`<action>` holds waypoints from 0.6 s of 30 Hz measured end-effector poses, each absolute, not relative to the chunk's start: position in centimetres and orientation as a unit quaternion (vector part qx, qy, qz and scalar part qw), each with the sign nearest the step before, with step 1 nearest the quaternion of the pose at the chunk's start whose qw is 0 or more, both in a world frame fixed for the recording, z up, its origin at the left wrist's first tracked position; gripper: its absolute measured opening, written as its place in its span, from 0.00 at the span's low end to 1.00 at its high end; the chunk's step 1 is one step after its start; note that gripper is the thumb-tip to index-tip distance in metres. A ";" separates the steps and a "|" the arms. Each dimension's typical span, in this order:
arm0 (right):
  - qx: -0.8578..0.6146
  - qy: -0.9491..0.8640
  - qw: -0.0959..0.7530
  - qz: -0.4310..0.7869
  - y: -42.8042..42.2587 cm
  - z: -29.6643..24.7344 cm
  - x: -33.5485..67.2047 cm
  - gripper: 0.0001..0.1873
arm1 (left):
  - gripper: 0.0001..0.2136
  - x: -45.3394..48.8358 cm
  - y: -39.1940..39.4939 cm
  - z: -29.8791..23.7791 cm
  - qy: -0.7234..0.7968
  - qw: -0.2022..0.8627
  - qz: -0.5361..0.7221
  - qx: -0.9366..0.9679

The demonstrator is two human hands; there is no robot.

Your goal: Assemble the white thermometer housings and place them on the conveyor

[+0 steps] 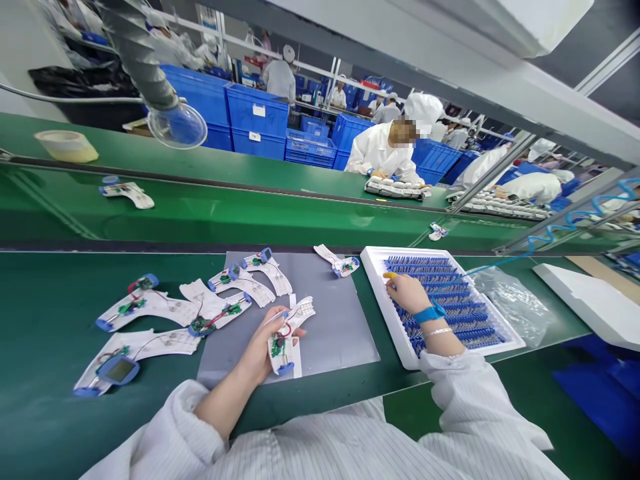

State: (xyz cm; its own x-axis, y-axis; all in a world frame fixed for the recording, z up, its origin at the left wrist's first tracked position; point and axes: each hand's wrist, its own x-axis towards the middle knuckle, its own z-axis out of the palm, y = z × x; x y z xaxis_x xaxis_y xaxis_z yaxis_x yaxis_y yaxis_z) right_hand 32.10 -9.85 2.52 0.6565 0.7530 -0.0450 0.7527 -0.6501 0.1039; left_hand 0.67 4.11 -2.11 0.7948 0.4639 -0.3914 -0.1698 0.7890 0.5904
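Note:
My left hand [267,343] is closed around a white, gun-shaped half-shell [303,309] with a green circuit board, red wires and a blue end, held above the grey mat [340,333]. My right hand [406,293], with a yellow cover on one finger and a blue wrist strap, reaches into a white foam tray [383,303] near its left side. Its fingers bend together over rows of small blue parts with metal pins [460,310]; whatever they pinch is too small to make out. Several similar half-shells [165,308] with boards lie left of my left hand.
Another half-shell [343,265] lies at the mat's back edge. A clear plastic bag [517,300] and a white foam lid [590,300] are right of the tray. Beyond, a green conveyor belt [280,213] crosses. A coiled blue cord [555,230] hangs right. A co-worker [383,150] sits opposite.

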 end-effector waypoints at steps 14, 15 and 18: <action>0.727 0.447 -0.457 -0.250 -10.2 3.7 20.5 0.15 | 0.21 1.2 4.0 -2.4 0.331 0.885 0.169 0.278; 0.703 0.452 -0.464 -0.293 -9.8 3.6 19.1 0.13 | 0.23 1.1 3.9 -2.5 0.321 0.889 0.160 0.284; 0.661 0.466 -0.458 -0.369 -8.4 3.1 16.5 0.09 | 0.30 1.1 3.7 -2.7 0.297 0.897 0.137 0.298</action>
State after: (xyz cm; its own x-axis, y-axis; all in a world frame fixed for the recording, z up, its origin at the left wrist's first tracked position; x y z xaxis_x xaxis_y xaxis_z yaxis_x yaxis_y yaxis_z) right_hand 16.51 -8.37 3.08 0.2938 0.9539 -0.0609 0.2776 -0.1461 -0.9495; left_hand 1.12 3.70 -2.72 0.7864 0.4221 -0.4510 -0.0676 0.7845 0.6164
